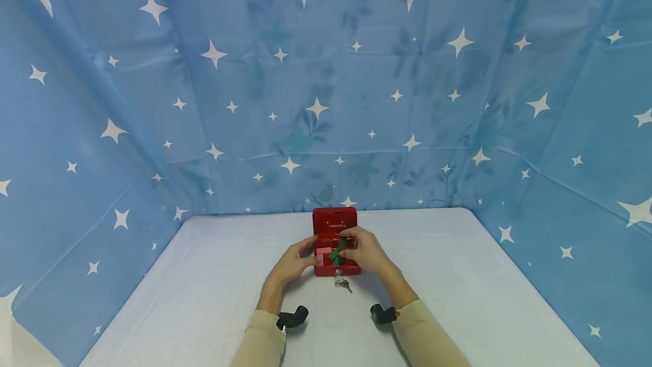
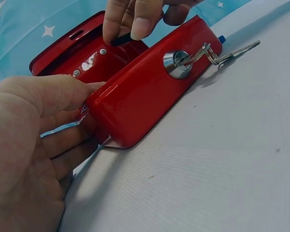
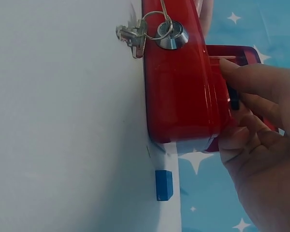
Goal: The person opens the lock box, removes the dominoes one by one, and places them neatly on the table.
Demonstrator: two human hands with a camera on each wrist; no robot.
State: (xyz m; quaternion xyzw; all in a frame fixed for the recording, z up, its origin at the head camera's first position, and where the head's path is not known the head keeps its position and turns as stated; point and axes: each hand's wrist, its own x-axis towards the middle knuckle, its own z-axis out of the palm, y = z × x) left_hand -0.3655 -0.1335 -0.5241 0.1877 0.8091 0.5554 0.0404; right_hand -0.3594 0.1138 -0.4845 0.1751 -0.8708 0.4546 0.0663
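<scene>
The left grip (image 1: 290, 265) holds the near left corner of the red metal box (image 2: 140, 94), thumb at the rim and fingers along the outer end wall; this probably steadies the box while the other hand works inside it. The right grip (image 1: 369, 251) pinches a dark block (image 1: 342, 243) between thumb and fingers, over the right half of the box. Holding it by its ends probably makes it easy to turn or place in so tight a space.

Between the two grips, inside the box, lie pink blocks (image 1: 323, 251) and green blocks (image 1: 333, 255); whether the dark block touches them I cannot tell. The lid (image 1: 328, 216) leans back beyond both grips, leaving room for fingers from above. Nearer than the grips, keys (image 2: 239, 52) hang from the front lock (image 2: 174, 66). Below the right grip, a blue block (image 3: 163, 185) sits on the table (image 1: 229, 310) just past the box's right end.
</scene>
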